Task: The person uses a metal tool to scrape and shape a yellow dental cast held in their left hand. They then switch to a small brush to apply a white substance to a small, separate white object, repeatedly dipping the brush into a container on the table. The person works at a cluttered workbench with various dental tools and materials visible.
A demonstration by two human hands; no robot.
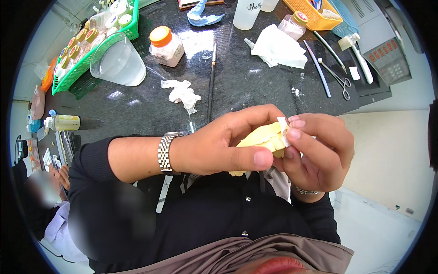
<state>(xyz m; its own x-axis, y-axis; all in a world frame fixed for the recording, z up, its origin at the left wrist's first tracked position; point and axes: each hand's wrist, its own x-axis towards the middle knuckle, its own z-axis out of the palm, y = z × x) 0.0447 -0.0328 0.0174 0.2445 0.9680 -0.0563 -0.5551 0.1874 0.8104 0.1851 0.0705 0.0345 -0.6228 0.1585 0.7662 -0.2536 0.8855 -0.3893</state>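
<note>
My left hand point(221, 144) is wrapped round a pale yellow block point(261, 138) that looks like a dental plaster cast, its thumb along the near side. At the block's right end, the fingers of my right hand point(321, 153) pinch a small white strip point(282, 126) against it. The strip stands up between the fingertips, and its lower part is partly hidden. Both hands are just in front of the dark worktop's near edge.
On the dark worktop point(137, 102) lie a brush point(212, 75), crumpled tissue point(183, 95), white cloth point(279, 48), scissors point(340, 82) and a hammer point(362, 59). A clear cup point(121, 64), an orange-lidded jar point(166, 48) and a green basket point(75, 81) of jars stand far left. Another person's hand point(63, 176) shows at left.
</note>
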